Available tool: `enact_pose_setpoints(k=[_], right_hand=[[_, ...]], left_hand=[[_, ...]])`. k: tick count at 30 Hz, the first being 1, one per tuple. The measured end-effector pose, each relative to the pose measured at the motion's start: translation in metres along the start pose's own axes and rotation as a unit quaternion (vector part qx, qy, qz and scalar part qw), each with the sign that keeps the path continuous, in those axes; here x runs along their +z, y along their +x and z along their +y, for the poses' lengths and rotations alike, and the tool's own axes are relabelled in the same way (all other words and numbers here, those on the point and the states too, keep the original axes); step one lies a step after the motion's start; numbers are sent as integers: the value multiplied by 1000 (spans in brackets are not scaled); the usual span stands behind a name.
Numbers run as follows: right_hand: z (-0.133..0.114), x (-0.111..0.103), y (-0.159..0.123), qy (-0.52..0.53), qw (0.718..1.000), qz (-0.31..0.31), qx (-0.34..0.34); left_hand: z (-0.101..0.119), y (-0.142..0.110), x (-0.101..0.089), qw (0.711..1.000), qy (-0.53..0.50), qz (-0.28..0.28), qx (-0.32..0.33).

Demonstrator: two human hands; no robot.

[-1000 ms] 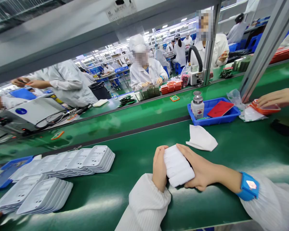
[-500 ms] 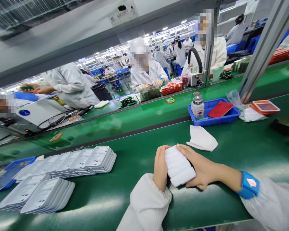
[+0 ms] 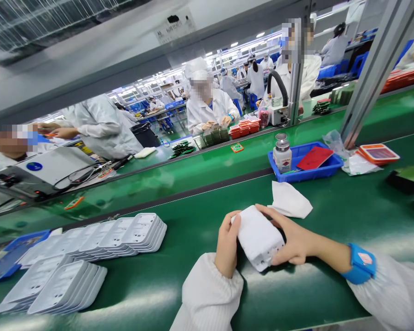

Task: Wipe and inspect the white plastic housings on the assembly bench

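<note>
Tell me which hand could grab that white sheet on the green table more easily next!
Probably the right hand: the white sheet lies just beyond it, while the left hand is farther away, across the white boxy thing. Both hands hold that thing, so the right would need to let go first.

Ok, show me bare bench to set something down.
The bench is bare between the trays and the left hand, and right of the cloth, beyond the wristband. Crowded: the left end, with trays and tub; the back right, with bin and bottle.
</note>
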State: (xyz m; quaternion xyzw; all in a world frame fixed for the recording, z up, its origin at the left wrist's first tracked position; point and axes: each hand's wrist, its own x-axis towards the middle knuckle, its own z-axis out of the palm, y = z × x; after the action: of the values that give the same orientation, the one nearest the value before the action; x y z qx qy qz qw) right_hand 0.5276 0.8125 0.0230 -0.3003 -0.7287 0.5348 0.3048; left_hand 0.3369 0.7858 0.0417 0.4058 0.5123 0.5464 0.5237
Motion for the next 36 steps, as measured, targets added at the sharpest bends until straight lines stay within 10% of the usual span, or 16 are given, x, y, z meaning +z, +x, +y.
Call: enact_pose_setpoints(k=[12,19,29,36], right_hand=[[0,-8,1,492,867,35,79],[-8,2,0,595,796,-68,83],[-15,-8,-3,433,900,-11,37],[-23,-20,-2,349,936,40,9]], left_hand=[[3,-11,0,987,-53,-147,42],[2,-13,8,978,98,1,182],[-17,-18,10,986,-55,-29,153],[-11,-23,13,938,142,17,316]])
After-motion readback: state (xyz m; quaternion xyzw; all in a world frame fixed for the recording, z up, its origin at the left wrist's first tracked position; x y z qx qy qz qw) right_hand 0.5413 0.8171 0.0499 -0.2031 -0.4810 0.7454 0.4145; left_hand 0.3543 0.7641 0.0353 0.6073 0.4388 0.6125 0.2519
